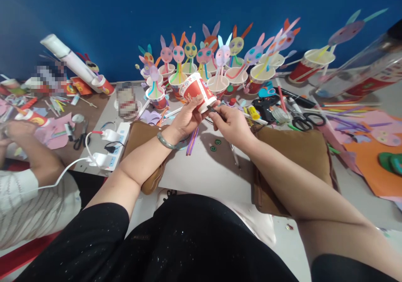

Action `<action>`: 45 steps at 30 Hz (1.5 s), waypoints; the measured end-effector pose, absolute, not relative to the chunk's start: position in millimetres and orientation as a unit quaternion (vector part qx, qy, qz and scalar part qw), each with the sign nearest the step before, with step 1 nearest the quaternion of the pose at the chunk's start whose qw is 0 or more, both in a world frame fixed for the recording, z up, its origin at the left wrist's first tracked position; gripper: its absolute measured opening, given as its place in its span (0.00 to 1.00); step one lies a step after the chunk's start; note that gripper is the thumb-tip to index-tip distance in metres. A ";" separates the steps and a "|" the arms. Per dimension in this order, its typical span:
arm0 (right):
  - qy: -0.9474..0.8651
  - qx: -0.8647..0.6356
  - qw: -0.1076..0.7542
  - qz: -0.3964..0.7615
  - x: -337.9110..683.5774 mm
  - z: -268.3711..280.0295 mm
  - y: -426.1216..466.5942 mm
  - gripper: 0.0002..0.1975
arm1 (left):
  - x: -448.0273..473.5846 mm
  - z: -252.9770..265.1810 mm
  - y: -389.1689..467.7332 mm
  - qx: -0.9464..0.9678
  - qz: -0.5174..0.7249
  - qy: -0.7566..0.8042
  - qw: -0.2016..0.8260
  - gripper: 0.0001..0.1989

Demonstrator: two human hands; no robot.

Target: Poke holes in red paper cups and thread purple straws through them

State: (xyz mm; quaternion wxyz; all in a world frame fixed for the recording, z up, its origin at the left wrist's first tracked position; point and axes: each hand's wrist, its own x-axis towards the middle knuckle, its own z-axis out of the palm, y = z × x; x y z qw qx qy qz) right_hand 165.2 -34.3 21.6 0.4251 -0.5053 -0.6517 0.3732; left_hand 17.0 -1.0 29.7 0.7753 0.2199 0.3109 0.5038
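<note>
A red-and-white paper cup [201, 90] is held tilted above the table, with the fingers of my left hand [187, 116] wrapped around its lower side. My right hand [230, 122] is closed in a pinch on a slim dark tool [212, 109], whose tip meets the white edge of the cup. The tool's exact kind is hidden by my fingers. Below my hands lie purple and orange strips [192, 143], two small green rings [215, 145] and a thin pen-like stick [235, 156].
Behind the cup stand several paper cups [217, 85] with rabbit-faced straw figures. Brown cushions [292, 160] flank my arms. A power strip [118, 146] with cables lies left, black-handled scissors [309, 120] right. At far left, another person's hand [20, 133] is beside a cup.
</note>
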 end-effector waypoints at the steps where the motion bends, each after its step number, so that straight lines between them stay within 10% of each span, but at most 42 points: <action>1: -0.672 -0.514 0.428 0.318 164.8 20.2 -34.8 0.15 | 17.1 30.1 -1.2 0.213 0.502 0.312 0.778 0.18; 12: -0.419 -0.397 0.366 0.730 167.3 32.5 -34.1 0.17 | 17.1 32.5 -3.0 0.224 0.499 0.303 0.781 0.15; 22: -0.672 -0.520 0.441 0.288 165.3 20.6 -36.6 0.15 | 15.3 26.9 0.5 0.229 0.494 0.300 0.783 0.16; 32: -0.415 -0.397 0.361 0.735 168.7 33.1 -33.8 0.19 | 15.6 31.0 -2.5 0.240 0.489 0.306 0.781 0.17; 45: -0.652 -0.490 0.443 0.373 166.6 23.8 -34.9 0.17 | 14.8 30.7 -0.9 0.218 0.504 0.286 0.785 0.17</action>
